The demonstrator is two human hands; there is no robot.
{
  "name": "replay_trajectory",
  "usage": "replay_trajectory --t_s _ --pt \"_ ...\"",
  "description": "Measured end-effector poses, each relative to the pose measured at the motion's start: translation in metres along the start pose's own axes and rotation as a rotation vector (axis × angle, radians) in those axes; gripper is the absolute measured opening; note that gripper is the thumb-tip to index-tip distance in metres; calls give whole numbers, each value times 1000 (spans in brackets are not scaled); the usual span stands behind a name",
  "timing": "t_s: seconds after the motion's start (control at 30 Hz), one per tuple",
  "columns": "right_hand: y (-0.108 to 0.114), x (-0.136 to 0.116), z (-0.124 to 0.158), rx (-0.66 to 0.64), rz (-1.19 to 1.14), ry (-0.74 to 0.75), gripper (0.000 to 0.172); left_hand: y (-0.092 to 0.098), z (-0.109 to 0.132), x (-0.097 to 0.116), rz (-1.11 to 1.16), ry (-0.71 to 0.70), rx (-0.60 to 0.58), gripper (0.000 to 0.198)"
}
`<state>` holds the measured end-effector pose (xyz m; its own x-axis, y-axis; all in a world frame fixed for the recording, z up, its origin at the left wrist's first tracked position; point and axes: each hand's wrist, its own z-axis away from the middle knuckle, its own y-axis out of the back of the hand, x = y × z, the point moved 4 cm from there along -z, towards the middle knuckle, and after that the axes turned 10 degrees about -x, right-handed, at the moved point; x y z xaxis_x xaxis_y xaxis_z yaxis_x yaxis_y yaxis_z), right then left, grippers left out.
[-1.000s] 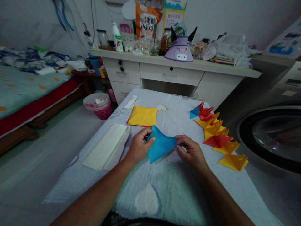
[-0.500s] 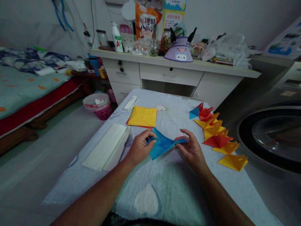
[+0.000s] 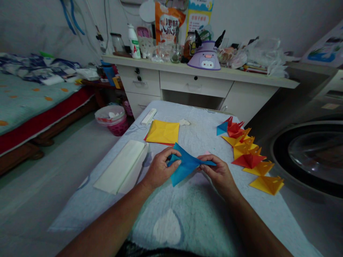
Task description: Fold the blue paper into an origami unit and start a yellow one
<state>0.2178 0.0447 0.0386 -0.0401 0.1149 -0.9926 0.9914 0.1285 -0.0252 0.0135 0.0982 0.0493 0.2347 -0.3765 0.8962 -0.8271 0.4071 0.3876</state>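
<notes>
A blue sheet of origami paper, partly folded, is held above the cloth-covered table between my two hands. My left hand pinches its left corner between thumb and fingers. On the other side, my right hand grips the narrow right end, which is gathered and pokes out past the fingers. Behind my left hand lies a stack of square paper, yellow on top with red edges showing. To the right, folded paper pieces in yellow, red and blue stand in a row.
A white folded packet lies left of my left arm, and a slim white box sits farther back. Beyond the table is a cluttered white desk. A pink bin stands at left, a washing machine at right.
My right hand's raised fingers have come down and closed on the blue paper. My left fingers have shifted slightly inward over its left corner, and the sheet's lower point hangs a little lower.
</notes>
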Motion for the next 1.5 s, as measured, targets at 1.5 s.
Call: replay_trajectory --t_s 1.5 --pt "-20 7 6 -214 304 107 49 -5 0 -11 75 98 78 15"
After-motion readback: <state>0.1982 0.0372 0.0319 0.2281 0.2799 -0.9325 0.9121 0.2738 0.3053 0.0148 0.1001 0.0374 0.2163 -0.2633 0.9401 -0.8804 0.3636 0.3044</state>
